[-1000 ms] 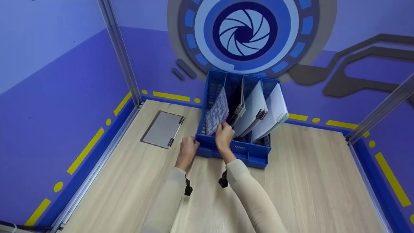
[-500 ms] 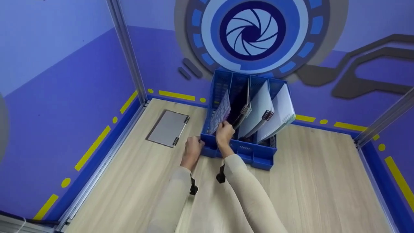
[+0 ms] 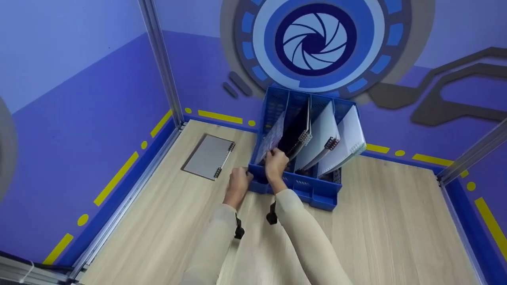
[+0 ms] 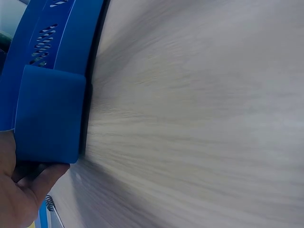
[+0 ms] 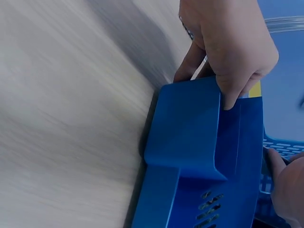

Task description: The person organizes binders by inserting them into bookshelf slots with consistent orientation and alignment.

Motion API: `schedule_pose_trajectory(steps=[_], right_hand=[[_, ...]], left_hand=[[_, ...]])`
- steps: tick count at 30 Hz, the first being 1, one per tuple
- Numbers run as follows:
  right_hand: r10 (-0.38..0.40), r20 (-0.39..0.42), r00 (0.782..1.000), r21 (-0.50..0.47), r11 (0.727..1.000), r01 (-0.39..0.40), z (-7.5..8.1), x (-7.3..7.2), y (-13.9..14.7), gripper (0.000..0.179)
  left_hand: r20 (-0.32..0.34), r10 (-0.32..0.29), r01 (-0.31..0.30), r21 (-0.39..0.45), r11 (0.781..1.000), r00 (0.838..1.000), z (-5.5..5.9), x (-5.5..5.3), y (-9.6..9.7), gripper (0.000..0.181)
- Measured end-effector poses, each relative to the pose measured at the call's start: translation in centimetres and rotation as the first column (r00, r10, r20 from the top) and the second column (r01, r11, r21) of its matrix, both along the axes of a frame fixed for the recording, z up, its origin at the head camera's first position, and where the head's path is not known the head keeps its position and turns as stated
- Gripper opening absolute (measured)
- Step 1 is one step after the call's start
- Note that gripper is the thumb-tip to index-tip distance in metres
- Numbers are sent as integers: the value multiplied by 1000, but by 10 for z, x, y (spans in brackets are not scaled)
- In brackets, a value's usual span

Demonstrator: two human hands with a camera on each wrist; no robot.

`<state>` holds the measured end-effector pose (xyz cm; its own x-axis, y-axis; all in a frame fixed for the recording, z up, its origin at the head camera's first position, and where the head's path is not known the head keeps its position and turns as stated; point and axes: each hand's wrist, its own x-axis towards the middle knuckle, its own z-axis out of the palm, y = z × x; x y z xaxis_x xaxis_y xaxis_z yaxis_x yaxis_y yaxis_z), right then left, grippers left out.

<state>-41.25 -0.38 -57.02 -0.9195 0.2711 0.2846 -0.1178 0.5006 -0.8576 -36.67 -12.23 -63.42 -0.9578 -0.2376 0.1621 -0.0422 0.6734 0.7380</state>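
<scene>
A blue plastic file organizer (image 3: 324,198) with several upright compartments stands against the back wall. At its front left corner, my left hand (image 3: 239,183) grips the edge; the right wrist view shows the thumb and fingers pinching the front pocket (image 5: 185,126) there. My right hand (image 3: 276,165) holds the lower front part of a thin patterned notebook (image 3: 272,136) with purplish lettering, which leans inside the leftmost compartment. The fingertips on the notebook are partly hidden. In the right wrist view, only part of the right hand (image 5: 289,187) shows at the edge.
Spiral notebooks fill the other compartments: a dark one (image 3: 296,132), a pale one with brown rings (image 3: 320,134) and a white one (image 3: 344,142). A grey spiral notebook (image 3: 210,156) lies flat on the wooden table (image 3: 396,221), left of the organizer. Metal posts (image 3: 160,59) frame the corners.
The patterned notebook has turned more edge-on and sits slightly lower in its compartment, with my right hand still on it. My left hand keeps its grip. The head view has shifted slightly left.
</scene>
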Motion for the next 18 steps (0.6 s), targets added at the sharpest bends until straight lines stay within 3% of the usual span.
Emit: schedule_pose_trajectory(steps=[9,18], right_hand=[[-85,-70,994,40,995,88,-5,-10,1,13],[-64,-96,993,47,997,68,-14,-16,-8,26]], left_hand=[[-9,-13,12,-28,1000,1000,0,-1,0,34],[5,12,-12,-9,1000,1000,1,1,3,35]])
